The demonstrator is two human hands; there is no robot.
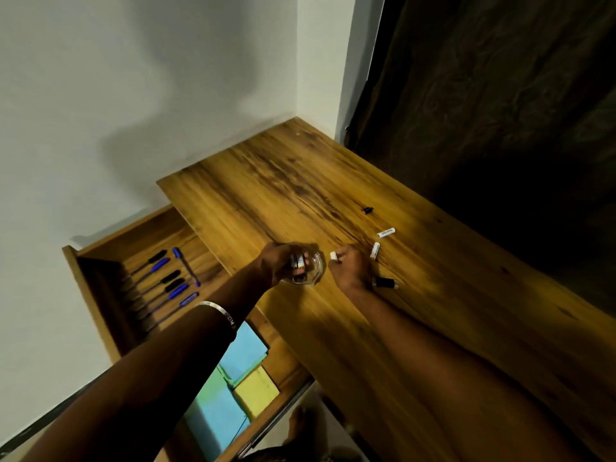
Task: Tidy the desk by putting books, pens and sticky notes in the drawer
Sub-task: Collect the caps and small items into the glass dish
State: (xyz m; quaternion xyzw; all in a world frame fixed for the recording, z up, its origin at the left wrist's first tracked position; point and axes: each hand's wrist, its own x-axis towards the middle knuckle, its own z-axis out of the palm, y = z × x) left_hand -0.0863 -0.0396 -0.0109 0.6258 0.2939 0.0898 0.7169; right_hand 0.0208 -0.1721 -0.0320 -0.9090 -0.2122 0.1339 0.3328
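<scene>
Glass bowl [305, 269] in left fingers [283, 261], white battery [333, 255] pinched in right [343, 258] — loose batteries [375, 250] beside.

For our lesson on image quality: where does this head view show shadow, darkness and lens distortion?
Head view: a broad soft shadow falls on the white wall; the curtain at right is almost black; the desk darkens towards it; wide-angle bending curves the desk edges and stretches the forearms; the left hand on the glass bowl looks slightly blurred.

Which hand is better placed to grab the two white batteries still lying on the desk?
Probably the right hand: the two white batteries lie just beyond it, while the left hand is busy gripping the glass bowl.
</scene>
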